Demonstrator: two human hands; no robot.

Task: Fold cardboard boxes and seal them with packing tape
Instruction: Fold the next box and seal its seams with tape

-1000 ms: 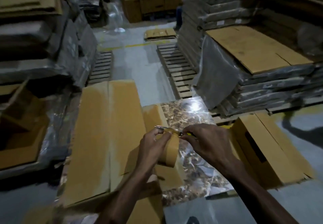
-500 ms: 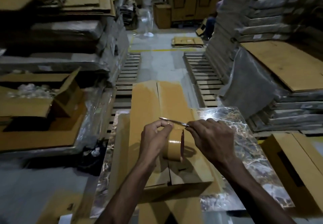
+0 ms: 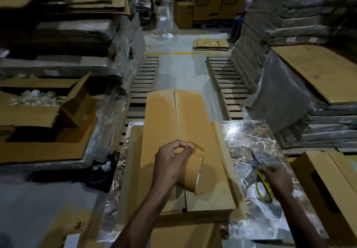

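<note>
1. Cardboard box (image 3: 185,147), folded shut with its two top flaps meeting along a centre seam, lies lengthwise down the middle of the frame on the marbled tabletop (image 3: 249,147), its far end overhanging toward the pallets.
2. The left hand (image 3: 172,162), at lower centre, is clamped on the roll of brown packing tape (image 3: 191,176); thumb and forefinger pinch the loose tape end just above the seam.
3. The right hand (image 3: 276,180), at lower right, is closed around yellow-handled scissors (image 3: 260,176) held low over the tabletop, blades pointing up-frame. The two hands are well apart.
4. The step in hand looks like starting a strip along the seam. To do it well, I would press the free end down at the near edge of the box, wrapping slightly over the end face so it anchors.
5. Keep the roll centred on the seam and pull it straight up-frame under light tension, so both flaps get equal cover and no wrinkles form.
6. Smooth the strip flat before cutting, and bring the scissors in only once the tape passes the far edge.
</note>
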